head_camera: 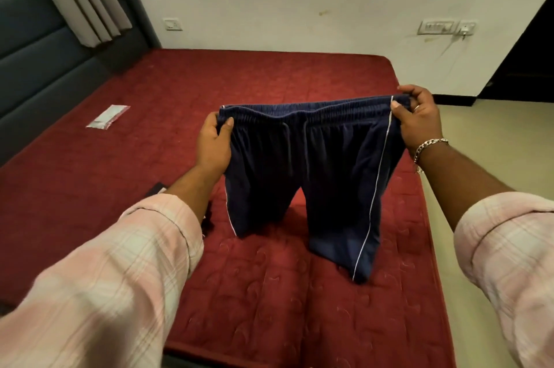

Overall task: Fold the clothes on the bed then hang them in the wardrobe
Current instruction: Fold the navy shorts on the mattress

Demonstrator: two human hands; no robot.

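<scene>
Hands [213, 144] [419, 118] at waistband ends, navy shorts [335, 175] between.

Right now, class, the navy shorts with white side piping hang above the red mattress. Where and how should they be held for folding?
Hold the navy shorts at the two ends of the elastic waistband, one from each side, as the left hand and right hand do now. The waistband is stretched flat and the legs hang straight, probably ready to fold side to side.
</scene>
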